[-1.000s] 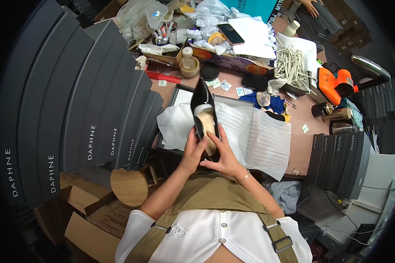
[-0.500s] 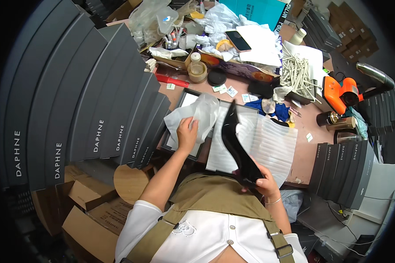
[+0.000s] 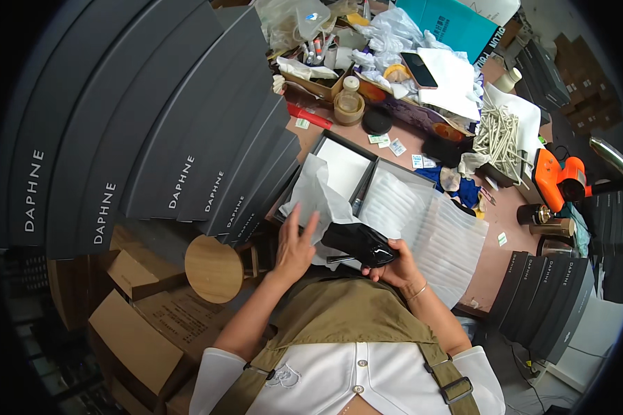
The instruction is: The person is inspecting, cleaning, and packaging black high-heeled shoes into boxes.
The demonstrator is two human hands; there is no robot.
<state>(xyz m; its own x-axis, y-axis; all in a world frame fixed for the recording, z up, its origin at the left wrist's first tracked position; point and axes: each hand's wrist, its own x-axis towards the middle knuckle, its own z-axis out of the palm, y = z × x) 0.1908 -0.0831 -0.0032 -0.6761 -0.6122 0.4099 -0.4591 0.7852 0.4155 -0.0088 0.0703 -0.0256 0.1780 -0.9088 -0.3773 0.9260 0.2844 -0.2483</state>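
Observation:
My right hand (image 3: 398, 266) grips a glossy black high-heeled shoe (image 3: 358, 243), held on its side just above the near edge of the desk. To its left my left hand (image 3: 296, 243) hovers with fingers spread, touching crumpled white tissue paper (image 3: 317, 197). That paper spills out of an open dark shoe box (image 3: 339, 166). To the right of the box lies ribbed white foam wrap (image 3: 429, 225).
Dark grey shoe boxes (image 3: 138, 131) are stacked high on the left, and more stand at the right (image 3: 543, 290). An orange tool (image 3: 557, 180), a tape roll (image 3: 348, 107), a phone (image 3: 417, 69) and clutter fill the desk's back. A round wooden stool (image 3: 213, 268) and cardboard boxes (image 3: 135, 325) sit lower left.
The right hand has turned the shoe from upright over the foam wrap down onto its side and drawn it close. The left hand has come back from inside the box to its near edge.

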